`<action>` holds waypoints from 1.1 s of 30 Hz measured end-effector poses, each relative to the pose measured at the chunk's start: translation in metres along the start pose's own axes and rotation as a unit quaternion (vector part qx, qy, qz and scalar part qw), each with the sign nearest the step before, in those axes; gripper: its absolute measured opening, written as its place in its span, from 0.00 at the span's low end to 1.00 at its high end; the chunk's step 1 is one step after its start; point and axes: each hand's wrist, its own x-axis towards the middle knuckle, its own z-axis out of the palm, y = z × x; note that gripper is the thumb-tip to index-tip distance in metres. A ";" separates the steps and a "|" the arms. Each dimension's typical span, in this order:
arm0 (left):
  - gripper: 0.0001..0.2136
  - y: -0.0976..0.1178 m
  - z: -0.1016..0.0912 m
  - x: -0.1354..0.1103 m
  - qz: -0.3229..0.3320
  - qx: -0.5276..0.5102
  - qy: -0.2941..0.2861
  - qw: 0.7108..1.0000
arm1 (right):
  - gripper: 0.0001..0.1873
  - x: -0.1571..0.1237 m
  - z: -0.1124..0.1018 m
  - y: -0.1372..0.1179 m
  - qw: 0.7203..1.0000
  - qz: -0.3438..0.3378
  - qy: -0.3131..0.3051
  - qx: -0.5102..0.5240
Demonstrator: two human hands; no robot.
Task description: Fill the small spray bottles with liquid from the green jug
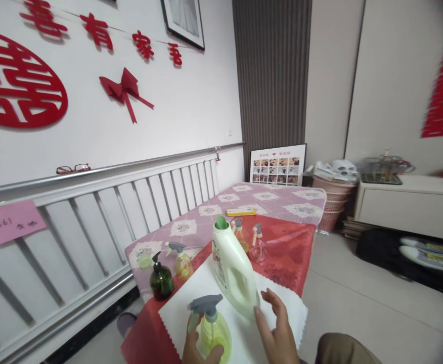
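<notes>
My left hand (198,349) is wrapped round a yellow-green spray bottle (213,331) with a grey trigger head, low over a white cloth (179,313). My right hand (278,328) is open, its fingers spread beside the base of a tall white detergent jug (232,270) with a green cap; whether it touches the jug is unclear. A dark green pump bottle (161,279) and a yellow spray bottle (182,262) stand to the left. An orange spray bottle (240,236) and a clear pink one (258,246) stand behind the jug on the red cloth (290,253).
The table carries a pink patterned cover (274,197) with a yellow flat object (240,212) on it. White railing (92,222) runs along the left. Stacked pink baskets (333,202), a white cabinet (411,202) and a photo board (277,165) stand beyond. Glasses (73,168) rest on the ledge.
</notes>
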 end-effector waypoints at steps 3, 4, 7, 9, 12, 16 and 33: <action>0.40 -0.001 0.009 -0.001 0.015 0.013 0.009 1.000 | 0.21 -0.021 0.001 -0.013 0.996 -0.063 -0.067 0.004; 0.40 0.001 0.013 -0.001 0.029 0.000 0.014 0.999 | 0.20 -0.025 0.004 -0.019 0.993 -0.074 -0.090 0.009; 0.39 0.008 0.024 0.001 0.061 -0.045 0.031 0.997 | 0.18 -0.028 0.021 -0.037 0.989 -0.066 -0.133 0.022; 0.37 0.014 0.029 0.003 0.067 -0.054 0.045 0.995 | 0.20 -0.024 0.034 -0.048 0.988 -0.032 -0.147 0.031; 0.33 0.022 0.031 0.007 0.086 -0.038 0.065 0.993 | 0.23 -0.016 0.053 -0.059 0.988 0.017 -0.150 0.044; 0.32 0.023 0.031 0.010 0.101 0.004 0.072 0.992 | 0.13 -0.010 0.069 -0.066 0.985 0.013 -0.166 0.044; 0.27 0.015 0.045 -0.003 0.064 0.058 0.185 0.979 | 0.10 -0.020 0.079 -0.075 0.980 0.069 -0.168 0.081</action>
